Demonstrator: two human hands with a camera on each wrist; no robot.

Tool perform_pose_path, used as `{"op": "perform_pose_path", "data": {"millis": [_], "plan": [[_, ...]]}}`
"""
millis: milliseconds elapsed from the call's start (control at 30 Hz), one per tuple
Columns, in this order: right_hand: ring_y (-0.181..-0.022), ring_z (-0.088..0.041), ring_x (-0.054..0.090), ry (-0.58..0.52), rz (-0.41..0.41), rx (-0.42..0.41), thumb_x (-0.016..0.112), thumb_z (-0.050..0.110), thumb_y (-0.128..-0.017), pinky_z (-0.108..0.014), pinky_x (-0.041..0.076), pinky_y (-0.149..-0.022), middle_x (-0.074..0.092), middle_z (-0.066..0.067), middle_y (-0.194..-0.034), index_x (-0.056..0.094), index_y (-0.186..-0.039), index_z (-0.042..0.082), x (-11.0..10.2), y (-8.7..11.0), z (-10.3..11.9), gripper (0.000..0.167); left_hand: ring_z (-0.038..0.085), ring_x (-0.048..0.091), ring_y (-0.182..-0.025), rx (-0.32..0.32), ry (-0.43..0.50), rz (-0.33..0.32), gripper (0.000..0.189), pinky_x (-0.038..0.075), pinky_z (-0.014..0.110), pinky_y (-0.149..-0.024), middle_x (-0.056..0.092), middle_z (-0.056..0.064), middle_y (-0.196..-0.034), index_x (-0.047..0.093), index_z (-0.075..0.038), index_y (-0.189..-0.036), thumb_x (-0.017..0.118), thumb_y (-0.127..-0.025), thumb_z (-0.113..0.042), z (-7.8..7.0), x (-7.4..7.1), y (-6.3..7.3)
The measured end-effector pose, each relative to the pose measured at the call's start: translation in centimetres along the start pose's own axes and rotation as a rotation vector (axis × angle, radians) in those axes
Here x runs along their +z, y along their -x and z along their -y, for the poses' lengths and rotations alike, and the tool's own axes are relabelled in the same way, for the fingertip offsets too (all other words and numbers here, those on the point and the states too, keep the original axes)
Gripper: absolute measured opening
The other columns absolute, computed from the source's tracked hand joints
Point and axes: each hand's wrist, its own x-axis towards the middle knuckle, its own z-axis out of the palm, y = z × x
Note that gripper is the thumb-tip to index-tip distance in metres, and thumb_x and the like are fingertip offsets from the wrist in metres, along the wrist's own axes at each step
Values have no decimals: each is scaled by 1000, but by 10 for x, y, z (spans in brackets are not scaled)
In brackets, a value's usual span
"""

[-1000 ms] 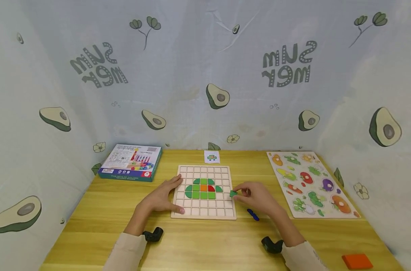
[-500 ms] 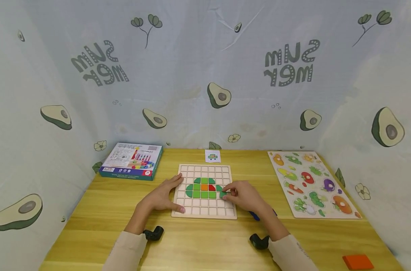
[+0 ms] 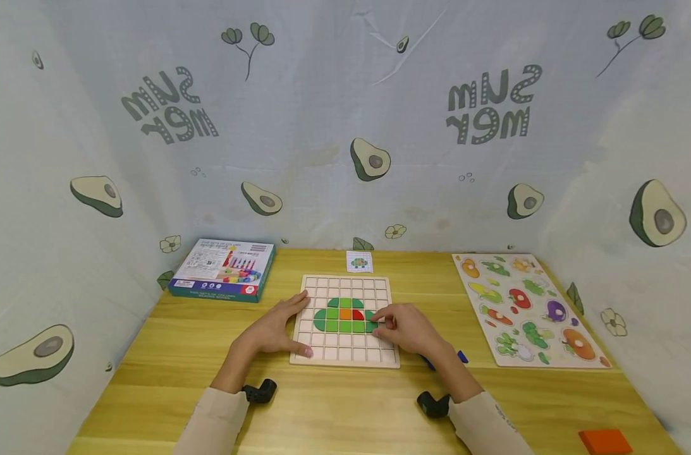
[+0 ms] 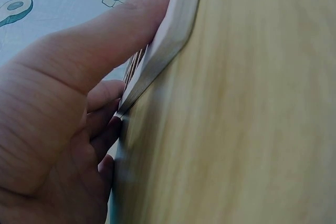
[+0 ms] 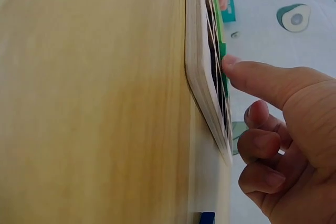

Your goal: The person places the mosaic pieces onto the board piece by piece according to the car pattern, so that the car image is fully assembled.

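Observation:
A square wooden grid board (image 3: 345, 357) lies on the table, several of its cells filled with green, orange and red tiles. At its right side, my right hand (image 3: 408, 328) pinches a dark green quarter-round tile (image 3: 371, 327), which sits at a cell right of the light green row. The right wrist view shows the thumb against a green tile's (image 5: 224, 51) edge. My left hand (image 3: 274, 328) rests with spread fingers along the board's left edge, thumb near the lower left corner. In the left wrist view the thumb lies on the board (image 4: 173, 30).
Behind the board lies a small pattern card (image 3: 359, 261). A boxed set (image 3: 222, 268) stands back left, a vegetable puzzle board (image 3: 530, 309) at right. Blue pieces (image 3: 463, 357) lie partly under my right wrist. An orange block (image 3: 605, 442) is at front right.
My right hand has moved left from the board's right edge with the green tile and lowered it onto the grid. The left hand has stayed in place.

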Motion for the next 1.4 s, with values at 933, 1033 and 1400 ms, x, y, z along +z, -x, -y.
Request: {"op": "perform_pose_path", "data": {"millis": [933, 1033, 1400], "plan": [[-60, -8, 46, -46, -15, 46, 76, 23, -94, -21, 38, -55, 55, 8, -69, 81, -106, 17, -8, 8, -5, 14, 38, 15, -160, -9, -1, -1, 120, 15, 61, -128, 16, -2, -174, 30, -18, -164, 91, -69, -59, -1, 2, -2], [-64, -10, 48, -60, -30, 82, 76, 24, -95, -22, 40, -57, 56, 7, -71, 81, -106, 16, -14, 16, -9, 15, 38, 14, -160, -9, 0, 2, 120, 15, 62, -128, 16, -3, -174, 30, -18, -164, 90, -69, -60, 0, 2, -2], [-63, -9, 48, -41, -70, 139, 77, 25, -94, -23, 42, -58, 56, 7, -71, 81, -108, 14, -34, 50, -28, 18, 39, 15, -160, -23, -8, 10, 121, 17, 62, -127, 16, -4, -174, 29, -20, -164, 90, -68, -62, 1, 1, -2]]}}
